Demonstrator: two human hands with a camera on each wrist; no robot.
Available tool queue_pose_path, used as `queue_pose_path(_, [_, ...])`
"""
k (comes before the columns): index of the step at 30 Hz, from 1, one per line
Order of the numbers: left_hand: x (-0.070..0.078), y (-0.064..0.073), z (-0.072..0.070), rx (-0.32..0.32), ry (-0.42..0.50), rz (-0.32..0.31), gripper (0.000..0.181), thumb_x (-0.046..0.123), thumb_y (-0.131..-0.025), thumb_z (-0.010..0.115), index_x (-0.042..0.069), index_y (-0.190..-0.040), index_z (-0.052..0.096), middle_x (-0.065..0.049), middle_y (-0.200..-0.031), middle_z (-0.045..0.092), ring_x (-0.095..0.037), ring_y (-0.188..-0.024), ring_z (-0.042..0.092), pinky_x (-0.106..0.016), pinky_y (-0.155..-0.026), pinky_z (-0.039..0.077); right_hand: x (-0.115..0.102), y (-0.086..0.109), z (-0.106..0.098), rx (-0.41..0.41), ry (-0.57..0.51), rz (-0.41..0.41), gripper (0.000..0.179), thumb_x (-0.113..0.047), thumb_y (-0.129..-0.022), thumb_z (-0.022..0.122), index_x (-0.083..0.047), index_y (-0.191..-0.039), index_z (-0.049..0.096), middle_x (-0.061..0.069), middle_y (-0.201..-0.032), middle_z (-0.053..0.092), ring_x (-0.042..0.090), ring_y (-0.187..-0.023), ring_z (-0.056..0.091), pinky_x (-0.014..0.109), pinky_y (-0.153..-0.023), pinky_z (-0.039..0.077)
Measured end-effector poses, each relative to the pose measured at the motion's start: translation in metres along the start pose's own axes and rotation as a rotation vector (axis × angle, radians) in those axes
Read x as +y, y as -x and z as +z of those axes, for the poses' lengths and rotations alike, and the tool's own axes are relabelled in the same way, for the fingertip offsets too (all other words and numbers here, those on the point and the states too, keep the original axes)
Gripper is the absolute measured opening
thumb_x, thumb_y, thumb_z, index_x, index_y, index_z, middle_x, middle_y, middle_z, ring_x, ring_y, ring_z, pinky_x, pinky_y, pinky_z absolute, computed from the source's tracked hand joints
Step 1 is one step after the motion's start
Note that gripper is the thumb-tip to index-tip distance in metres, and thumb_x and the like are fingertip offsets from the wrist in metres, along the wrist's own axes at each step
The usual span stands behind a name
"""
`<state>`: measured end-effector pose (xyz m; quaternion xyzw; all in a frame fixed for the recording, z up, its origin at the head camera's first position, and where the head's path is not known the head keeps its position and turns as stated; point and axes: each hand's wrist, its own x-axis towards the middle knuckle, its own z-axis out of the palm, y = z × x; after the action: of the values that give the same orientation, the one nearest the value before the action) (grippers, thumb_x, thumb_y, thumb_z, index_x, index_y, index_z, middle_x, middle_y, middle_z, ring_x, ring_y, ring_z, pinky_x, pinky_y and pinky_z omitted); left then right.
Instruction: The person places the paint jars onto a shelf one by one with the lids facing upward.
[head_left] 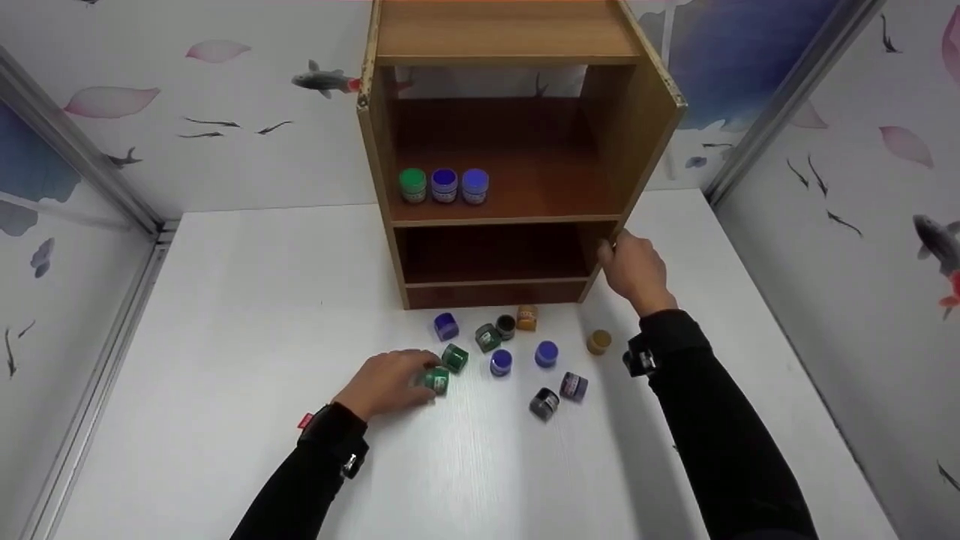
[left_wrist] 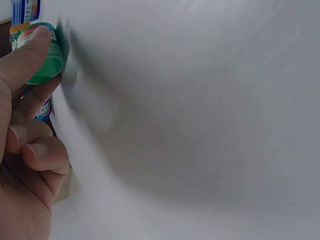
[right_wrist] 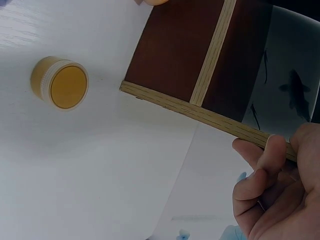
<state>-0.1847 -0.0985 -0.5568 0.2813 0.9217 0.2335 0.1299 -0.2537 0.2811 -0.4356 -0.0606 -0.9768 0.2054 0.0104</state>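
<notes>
My left hand (head_left: 388,384) pinches a small green paint jar (head_left: 437,380) between thumb and finger, low over the white table. Up close in the left wrist view, the thumb lies along the label of this green jar (left_wrist: 49,67), and the other fingers are curled. A second green jar (head_left: 454,358) lies just beyond it. On the other side, my right hand (head_left: 636,271) grips the front edge of the right side panel of a brown wooden shelf unit (head_left: 506,222). The right wrist view shows thumb and fingers around that panel edge (right_wrist: 175,107).
Several paint jars lie scattered before the shelf, including purple (head_left: 446,326), orange (head_left: 527,317), dark grey (head_left: 544,403) and yellow-brown (head_left: 599,342) ones. On the middle board stand a green-lidded jar (head_left: 412,185) and two blue-purple ones (head_left: 444,185). Patterned walls (head_left: 247,165) enclose the table.
</notes>
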Motion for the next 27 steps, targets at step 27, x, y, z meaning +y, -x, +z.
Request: queue_pose_path(27, [0.0028, -0.0043, 0.0047, 0.047, 0.042, 0.007, 0.04, 0.022, -0.078, 0.079, 0.015, -0.116, 0.067, 0.0, -0.109, 0.071, -0.019, -0.101, 0.066, -0.041, -0.091, 0.051, 0.0054, -0.0036, 0.0021, 0.017, 0.012, -0.022, 0.043, -0.027, -0.103, 0.038, 0.004, -0.128, 0.055, 0.025, -0.102, 0.069, 0.036, -0.083, 0.068, 0.047, -0.067, 0.05])
